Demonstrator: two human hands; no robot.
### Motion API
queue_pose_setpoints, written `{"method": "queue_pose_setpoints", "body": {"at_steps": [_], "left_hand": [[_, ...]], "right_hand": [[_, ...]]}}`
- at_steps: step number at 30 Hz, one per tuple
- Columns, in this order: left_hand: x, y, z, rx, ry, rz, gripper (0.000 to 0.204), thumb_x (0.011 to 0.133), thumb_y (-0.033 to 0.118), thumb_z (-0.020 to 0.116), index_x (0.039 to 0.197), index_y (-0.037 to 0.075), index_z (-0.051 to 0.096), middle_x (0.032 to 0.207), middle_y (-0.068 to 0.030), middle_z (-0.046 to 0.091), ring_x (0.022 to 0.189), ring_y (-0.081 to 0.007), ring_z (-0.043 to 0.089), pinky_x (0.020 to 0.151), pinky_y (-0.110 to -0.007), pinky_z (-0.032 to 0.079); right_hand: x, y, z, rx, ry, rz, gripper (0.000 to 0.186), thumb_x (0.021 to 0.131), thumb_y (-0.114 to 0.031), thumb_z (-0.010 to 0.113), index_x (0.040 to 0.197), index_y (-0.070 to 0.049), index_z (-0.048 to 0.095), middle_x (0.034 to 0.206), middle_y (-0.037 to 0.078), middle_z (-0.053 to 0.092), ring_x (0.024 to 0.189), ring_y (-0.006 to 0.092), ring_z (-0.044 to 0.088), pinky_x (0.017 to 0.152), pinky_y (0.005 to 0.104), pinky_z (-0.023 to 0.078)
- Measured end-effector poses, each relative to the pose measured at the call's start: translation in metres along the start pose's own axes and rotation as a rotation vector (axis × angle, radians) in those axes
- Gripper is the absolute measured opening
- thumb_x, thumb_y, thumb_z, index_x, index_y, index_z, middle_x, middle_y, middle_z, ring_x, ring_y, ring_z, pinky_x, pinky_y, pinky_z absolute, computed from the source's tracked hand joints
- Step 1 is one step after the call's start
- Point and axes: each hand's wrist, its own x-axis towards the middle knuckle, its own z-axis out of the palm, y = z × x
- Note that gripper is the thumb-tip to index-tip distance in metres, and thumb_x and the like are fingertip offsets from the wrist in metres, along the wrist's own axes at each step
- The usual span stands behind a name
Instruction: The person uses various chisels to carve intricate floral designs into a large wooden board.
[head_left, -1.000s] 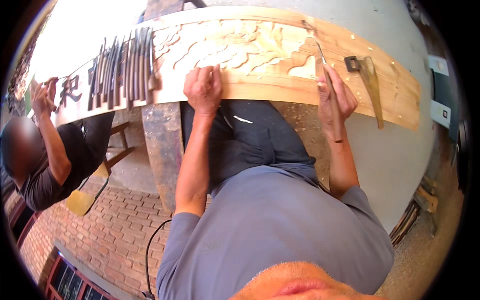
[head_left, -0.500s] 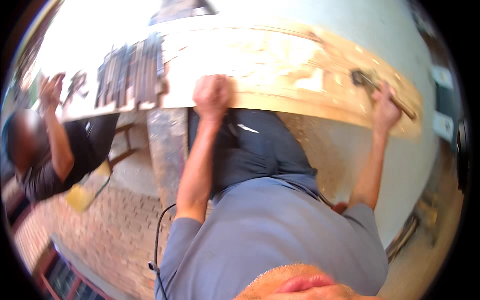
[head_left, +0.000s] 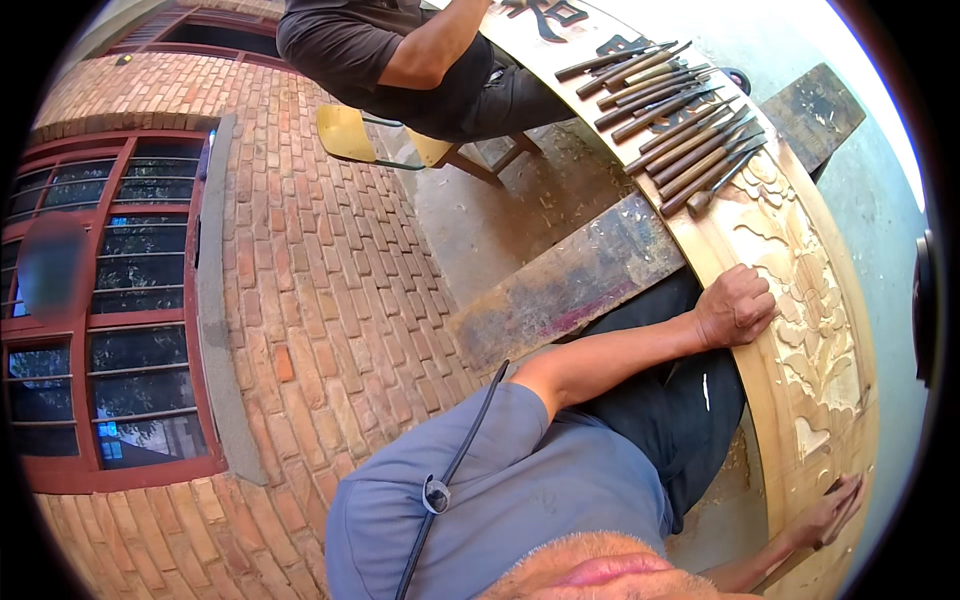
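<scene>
My left hand (head_left: pixel 735 305) is curled into a fist on the near edge of a long wooden board (head_left: pixel 715 250), beside a carved floral relief (head_left: pixel 810 330); any object inside the fist is hidden. My right hand (head_left: pixel 822 515) grips a wooden-handled tool (head_left: pixel 848 497) over the board at lower right; the tool's working end is unclear. Several chisels and gouges (head_left: pixel 690 135) with wooden handles lie side by side across the board above my left hand, partly over dark painted characters.
A co-worker (head_left: pixel 390 60) in a dark shirt works at the board's upper end, beside a yellow chair (head_left: pixel 345 135). A stained thick plank (head_left: pixel 560 280) projects from under the board. Brick (head_left: pixel 320 290) and red-framed windows (head_left: pixel 140 300) fill the left; a cord runs by my left shoulder.
The view has swung leftward, showing more brick, window and co-worker. My right hand moved right from upright chisel toward the mallet, then out to the lower right. My left hand stays on the board.
</scene>
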Motion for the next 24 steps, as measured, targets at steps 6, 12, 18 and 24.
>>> {"method": "queue_pose_setpoints", "body": {"at_steps": [6, 12, 18, 24], "left_hand": [[0.002, 0.001, -0.001, -0.005, 0.005, 0.004, 0.031, 0.084, 0.016, 0.084, 0.075, 0.011, 0.055, 0.078, -0.0076, 0.053, 0.074, -0.0288, 0.058, 0.07, -0.043, 0.048], [0.001, 0.0, 0.0, -0.012, 0.004, 0.002, 0.032, 0.085, 0.017, 0.084, 0.074, 0.011, 0.055, 0.078, -0.0076, 0.053, 0.075, -0.029, 0.058, 0.07, -0.043, 0.048], [0.002, 0.0, -0.002, -0.013, 0.021, 0.004, 0.033, 0.085, 0.017, 0.084, 0.074, 0.011, 0.054, 0.077, -0.0072, 0.052, 0.075, -0.0288, 0.057, 0.07, -0.043, 0.048], [0.001, 0.0, -0.002, -0.013, 0.014, 0.0, 0.033, 0.085, 0.017, 0.084, 0.073, 0.011, 0.054, 0.077, -0.0071, 0.052, 0.075, -0.0284, 0.057, 0.069, -0.042, 0.047]], "right_hand": [[-0.014, -0.07, 0.088, 0.175, -0.064, -0.294, 0.025, 0.115, -0.011, 0.058, 0.137, -0.009, 0.071, 0.135, 0.011, 0.078, 0.119, 0.0324, 0.076, 0.097, 0.0404, 0.059], [-0.032, -0.08, 0.122, 0.064, -0.216, -0.24, 0.027, 0.117, -0.014, 0.054, 0.14, -0.013, 0.069, 0.132, 0.016, 0.078, 0.121, 0.0364, 0.075, 0.096, 0.0449, 0.058], [-0.03, -0.093, 0.115, 0.115, -0.234, -0.163, 0.027, 0.119, -0.021, 0.054, 0.14, -0.017, 0.07, 0.128, 0.016, 0.08, 0.118, 0.0365, 0.076, 0.092, 0.0448, 0.058], [-0.028, -0.094, 0.115, 0.142, -0.237, -0.102, 0.025, 0.119, -0.026, 0.055, 0.136, -0.021, 0.073, 0.125, 0.014, 0.081, 0.114, 0.0347, 0.077, 0.09, 0.0441, 0.058]]}}
